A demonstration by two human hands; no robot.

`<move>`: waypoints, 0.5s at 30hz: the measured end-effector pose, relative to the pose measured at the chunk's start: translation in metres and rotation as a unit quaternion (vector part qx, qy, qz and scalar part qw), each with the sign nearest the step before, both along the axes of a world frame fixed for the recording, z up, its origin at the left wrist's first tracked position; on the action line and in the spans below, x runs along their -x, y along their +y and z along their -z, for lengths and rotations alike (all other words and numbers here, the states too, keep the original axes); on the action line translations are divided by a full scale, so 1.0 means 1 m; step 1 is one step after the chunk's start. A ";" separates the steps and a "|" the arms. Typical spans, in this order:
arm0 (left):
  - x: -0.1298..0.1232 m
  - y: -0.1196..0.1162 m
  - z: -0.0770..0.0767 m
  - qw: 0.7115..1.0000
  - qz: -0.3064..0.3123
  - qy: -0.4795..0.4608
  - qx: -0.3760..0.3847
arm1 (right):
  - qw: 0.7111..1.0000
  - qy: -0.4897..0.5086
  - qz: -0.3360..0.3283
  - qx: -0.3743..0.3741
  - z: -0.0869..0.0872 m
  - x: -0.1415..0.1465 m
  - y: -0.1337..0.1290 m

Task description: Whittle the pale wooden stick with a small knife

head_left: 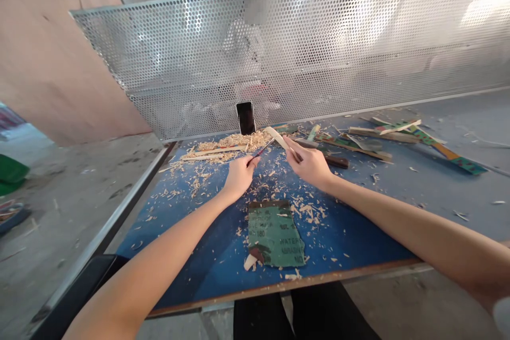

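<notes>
Clamps one slim tool (263,151) in left hand (239,174) | clamps one pale wood strip (278,138) in right hand (311,165) | faces one sandpaper sheet (275,236), one phone (246,118)

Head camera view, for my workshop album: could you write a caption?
Left hand with a slim tool, right hand gripping a pale strip, shavings scattered across the blue tabletop.

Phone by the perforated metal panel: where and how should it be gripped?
I'd pinch the phone by its two long edges near the top, from above and the near side: it stands upright, the perforated panel is behind it, and wood shavings lie at its foot.
</notes>
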State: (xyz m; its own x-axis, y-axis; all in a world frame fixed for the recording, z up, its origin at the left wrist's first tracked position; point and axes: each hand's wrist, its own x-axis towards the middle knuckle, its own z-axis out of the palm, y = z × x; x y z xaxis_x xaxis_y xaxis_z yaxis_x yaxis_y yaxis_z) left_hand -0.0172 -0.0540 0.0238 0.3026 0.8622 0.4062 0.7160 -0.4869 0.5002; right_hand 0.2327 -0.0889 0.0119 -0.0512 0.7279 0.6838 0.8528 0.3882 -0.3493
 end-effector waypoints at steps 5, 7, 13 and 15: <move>0.001 -0.009 -0.006 0.983 -0.032 0.179 0.028 | 0.995 -0.070 0.011 0.076 -0.007 0.005 -0.005; -0.001 -0.014 -0.010 0.970 -0.034 0.240 0.023 | 0.989 -0.100 0.004 0.112 -0.009 0.008 -0.007; -0.005 -0.018 -0.013 0.938 -0.005 0.345 -0.027 | 0.971 -0.152 0.000 0.184 -0.012 0.012 -0.009; -0.004 -0.017 -0.011 0.939 -0.001 0.344 -0.018 | 0.968 -0.157 0.009 0.194 -0.011 0.012 -0.008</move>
